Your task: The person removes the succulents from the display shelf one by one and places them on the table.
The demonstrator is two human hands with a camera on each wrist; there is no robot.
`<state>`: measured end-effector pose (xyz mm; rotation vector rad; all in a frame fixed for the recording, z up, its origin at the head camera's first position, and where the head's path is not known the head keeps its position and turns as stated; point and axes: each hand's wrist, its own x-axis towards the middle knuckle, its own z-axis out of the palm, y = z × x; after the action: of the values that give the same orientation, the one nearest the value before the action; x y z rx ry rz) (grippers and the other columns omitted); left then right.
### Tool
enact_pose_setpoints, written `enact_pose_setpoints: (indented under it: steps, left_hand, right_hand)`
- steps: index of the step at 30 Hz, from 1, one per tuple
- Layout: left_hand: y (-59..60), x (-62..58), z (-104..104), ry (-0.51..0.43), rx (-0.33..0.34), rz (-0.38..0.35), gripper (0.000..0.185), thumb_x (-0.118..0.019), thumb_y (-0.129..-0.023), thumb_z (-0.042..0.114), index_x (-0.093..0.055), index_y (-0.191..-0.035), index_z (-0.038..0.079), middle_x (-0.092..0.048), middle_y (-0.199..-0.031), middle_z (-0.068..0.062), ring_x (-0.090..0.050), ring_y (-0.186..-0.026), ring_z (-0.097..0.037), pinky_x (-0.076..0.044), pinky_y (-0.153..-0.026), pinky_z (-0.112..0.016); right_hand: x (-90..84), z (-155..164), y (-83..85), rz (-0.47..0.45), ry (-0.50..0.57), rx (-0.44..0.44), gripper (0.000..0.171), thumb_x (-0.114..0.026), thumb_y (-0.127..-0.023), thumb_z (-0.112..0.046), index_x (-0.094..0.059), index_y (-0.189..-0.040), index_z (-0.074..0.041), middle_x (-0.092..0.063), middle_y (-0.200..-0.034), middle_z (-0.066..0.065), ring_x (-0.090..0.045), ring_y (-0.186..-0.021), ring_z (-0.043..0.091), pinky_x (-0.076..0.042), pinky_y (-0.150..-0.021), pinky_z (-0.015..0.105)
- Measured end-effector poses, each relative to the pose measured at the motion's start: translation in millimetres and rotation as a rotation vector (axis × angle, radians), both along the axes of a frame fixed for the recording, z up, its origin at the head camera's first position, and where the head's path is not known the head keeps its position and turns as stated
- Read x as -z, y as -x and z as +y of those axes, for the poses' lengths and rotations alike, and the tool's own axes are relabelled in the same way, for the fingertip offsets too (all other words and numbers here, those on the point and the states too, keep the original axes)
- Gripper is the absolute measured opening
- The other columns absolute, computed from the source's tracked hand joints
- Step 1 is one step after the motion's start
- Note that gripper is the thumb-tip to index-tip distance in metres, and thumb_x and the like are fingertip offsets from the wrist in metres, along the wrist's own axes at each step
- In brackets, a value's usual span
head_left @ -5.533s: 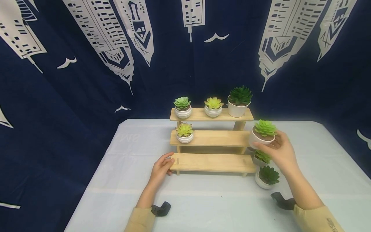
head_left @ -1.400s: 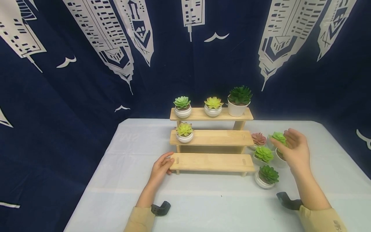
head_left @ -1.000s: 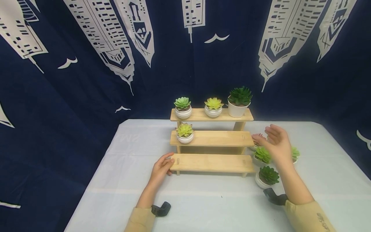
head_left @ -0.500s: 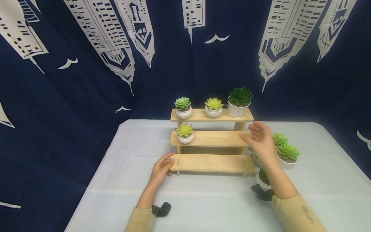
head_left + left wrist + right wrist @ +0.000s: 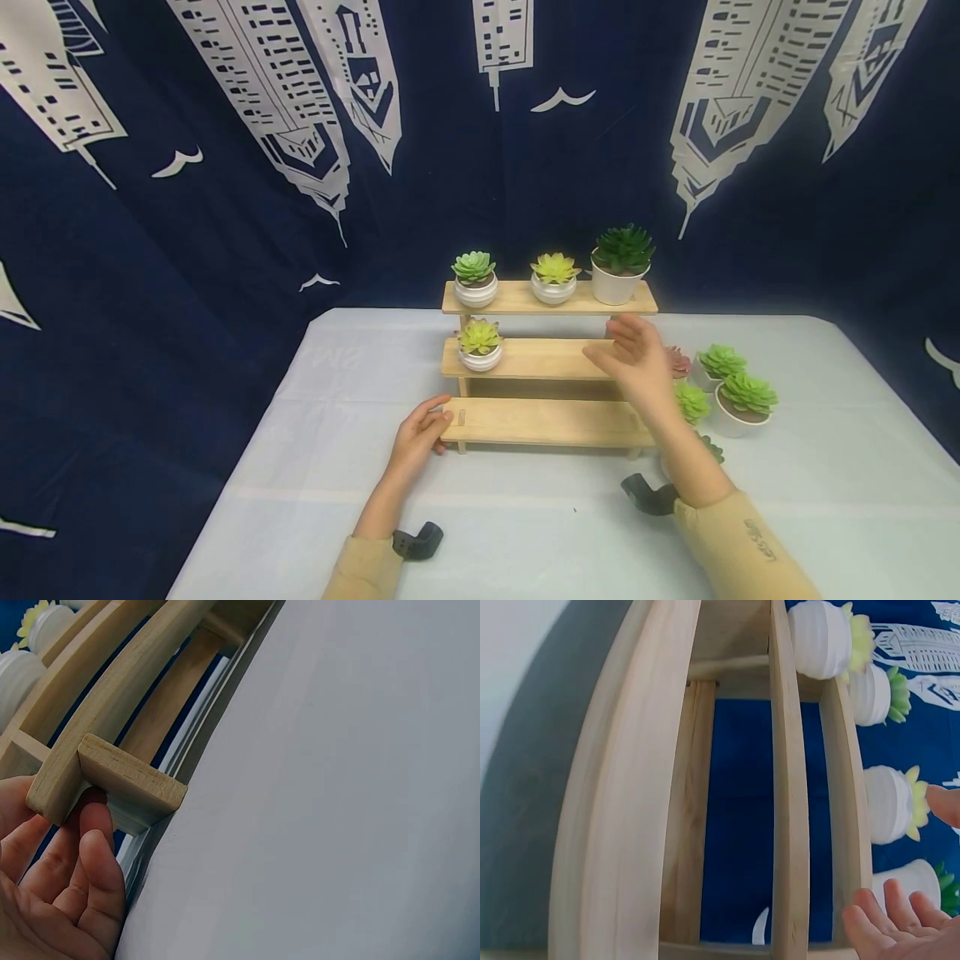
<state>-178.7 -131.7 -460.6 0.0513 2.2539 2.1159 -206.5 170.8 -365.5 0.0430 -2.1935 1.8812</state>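
Observation:
A three-tier wooden shelf [image 5: 547, 421] stands on the white table [image 5: 525, 533]. Its top tier holds three potted succulents [image 5: 553, 277]. One yellow-green potted succulent [image 5: 480, 344] sits at the left of the middle tier, and the bottom tier is bare. My left hand [image 5: 420, 433] grips the left end of the bottom board, fingers [image 5: 90, 862] curled under it beside the leg. My right hand [image 5: 633, 362] hovers with straight fingers, holding nothing, before the right part of the middle tier. In the right wrist view its fingertips [image 5: 900, 915] show below the shelf [image 5: 622, 795].
Several small potted succulents stand on the table right of the shelf: a pink one [image 5: 678, 362], light green ones [image 5: 722, 363] [image 5: 744, 398] [image 5: 692, 402], and a dark one [image 5: 711, 450] partly behind my forearm. A dark blue curtain [image 5: 225, 208] hangs behind.
My right hand set the light green pot down on the table at right, then moved left, empty, to the front of the middle tier. The left hand has stayed on the shelf.

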Motion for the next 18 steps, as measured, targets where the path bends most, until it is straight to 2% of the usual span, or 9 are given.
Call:
enact_pose_setpoints:
  steps: [7,18]
  left_hand:
    - [0.0,-0.2,0,0.014,-0.005,-0.002,0.039,-0.057,-0.094,0.01,-0.05,-0.131,-0.002,-0.067,-0.096,-0.013,-0.053,-0.064,-0.014,-0.048,-0.057,-0.025]
    - [-0.3,-1.4,0,0.018,0.002,0.003,0.041,-0.057,-0.094,0.012,-0.049,-0.132,-0.003,-0.067,-0.098,-0.016,-0.053,-0.064,-0.013,-0.048,-0.058,-0.025]
  right_hand:
    - [1.3,-15,3.6,-0.024,-0.043,-0.049,0.07,-0.073,-0.082,-0.01,-0.033,-0.138,0.003,-0.046,-0.133,0.021,-0.042,-0.126,0.03,-0.031,-0.107,0.035]
    - [3.8,-39,9.7,-0.048,-0.017,-0.122,0.07,-0.073,-0.082,-0.01,-0.033,-0.138,0.002,-0.045,-0.133,0.021,-0.041,-0.127,0.031,-0.031,-0.107,0.034]
